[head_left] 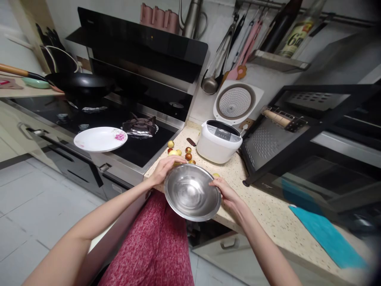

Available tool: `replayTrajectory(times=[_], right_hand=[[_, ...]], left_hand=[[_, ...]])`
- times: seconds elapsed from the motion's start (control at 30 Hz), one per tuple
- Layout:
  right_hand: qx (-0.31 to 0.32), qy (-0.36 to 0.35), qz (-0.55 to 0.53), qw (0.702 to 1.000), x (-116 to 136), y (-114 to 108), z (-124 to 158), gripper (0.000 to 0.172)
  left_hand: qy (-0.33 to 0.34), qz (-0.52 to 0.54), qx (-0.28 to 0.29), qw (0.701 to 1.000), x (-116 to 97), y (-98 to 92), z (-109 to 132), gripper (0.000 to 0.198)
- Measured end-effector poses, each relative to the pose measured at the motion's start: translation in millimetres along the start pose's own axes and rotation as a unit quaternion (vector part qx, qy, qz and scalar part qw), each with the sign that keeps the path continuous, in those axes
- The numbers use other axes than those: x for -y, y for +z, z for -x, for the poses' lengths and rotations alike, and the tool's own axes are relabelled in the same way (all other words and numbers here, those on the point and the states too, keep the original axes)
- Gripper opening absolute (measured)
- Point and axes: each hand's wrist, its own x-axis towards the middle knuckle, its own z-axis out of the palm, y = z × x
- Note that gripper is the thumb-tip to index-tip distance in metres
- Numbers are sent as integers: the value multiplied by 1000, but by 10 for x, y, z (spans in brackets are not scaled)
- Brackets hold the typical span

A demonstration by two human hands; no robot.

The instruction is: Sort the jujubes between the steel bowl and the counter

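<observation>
Both hands on the steel bowl, one per side of the rim. Left hand grip: fingers curled over the far-left rim, pinching it. Right hand grip: fingertips pressed on the right rim, thumb side hidden, so I can't tell how firmly it clamps.

Bowl position: at the front edge of the table, tilted toward me, near half overhanging the edge above the red skirt. I can't tell if its base touches the table.

Risks, my read:
- Smooth rim plus fingertip-only hold on the right: bowl could slip and drop to the floor.
- The small fruits sit just behind the left hand; a nudge from the bowl or wrist could roll them off the edge or toward the stove.
- Rice cooker is near, lid up; a wide swing could clip it.

Bowl look: polished stainless, round, shallow, rolled rim, appears empty, interior reflective, no visible dents.
</observation>
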Motion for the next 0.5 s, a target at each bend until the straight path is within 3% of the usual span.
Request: replayTrajectory(times=[0.17, 0.33, 0.5], right_hand=[[10, 15, 7, 1000, 59, 29, -28, 31], [17, -21, 95, 995, 178, -121, 83, 51], [-107, -89, 183, 973, 356, -437, 167, 66]], left_hand=[[12, -5, 70, 997, -27, -7, 114, 54], [17, -33, 91, 995, -30, 18, 139, 54], [24, -36, 108, 993, 13, 51, 133, 55]])
